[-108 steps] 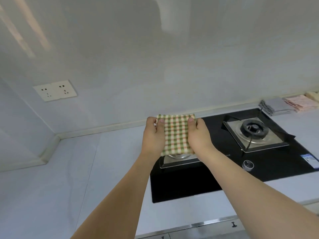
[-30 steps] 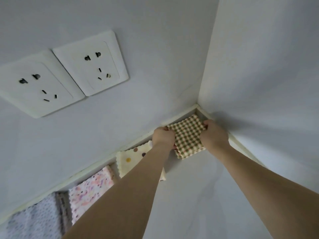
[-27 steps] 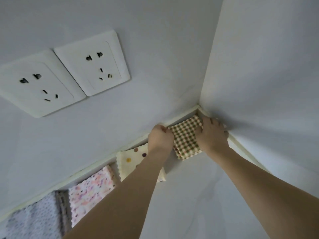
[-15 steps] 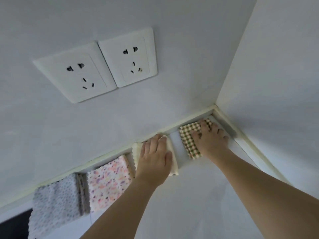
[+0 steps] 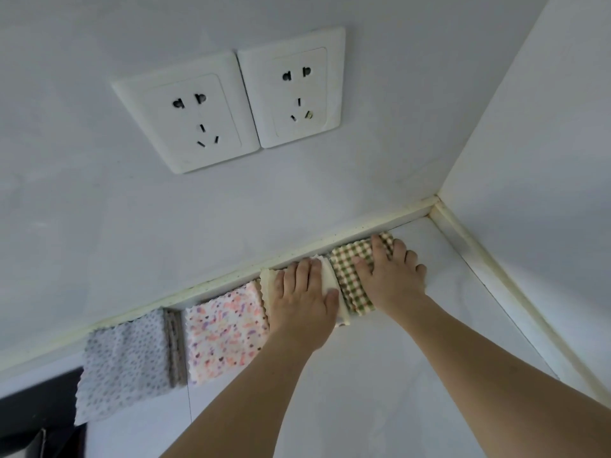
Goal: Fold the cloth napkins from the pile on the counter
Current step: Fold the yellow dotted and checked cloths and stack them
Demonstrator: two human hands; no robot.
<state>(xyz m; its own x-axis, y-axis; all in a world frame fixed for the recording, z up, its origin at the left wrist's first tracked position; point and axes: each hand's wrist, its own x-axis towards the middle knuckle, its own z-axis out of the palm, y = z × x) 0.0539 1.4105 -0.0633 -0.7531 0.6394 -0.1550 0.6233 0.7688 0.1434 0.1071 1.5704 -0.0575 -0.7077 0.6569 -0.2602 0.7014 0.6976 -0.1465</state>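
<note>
Checked napkin (image 5: pixel 350 279), carried from the stove, now lies folded at the bench (image 5: pixel 380 375) corner; right hand (image 5: pixel 388 276) and left hand (image 5: pixel 302 297) press flat-fingered, holding nothing. 4 folded.

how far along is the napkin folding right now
Done, by the look of it: four folded napkins lie in a row along the wall, the grey dotted napkin, the pink speckled napkin, the cream napkin and the checked napkin. In hand: the left hand presses the cream one flat, the right hand the checked one. The pile is out of view, so what remains is unknown.
</note>
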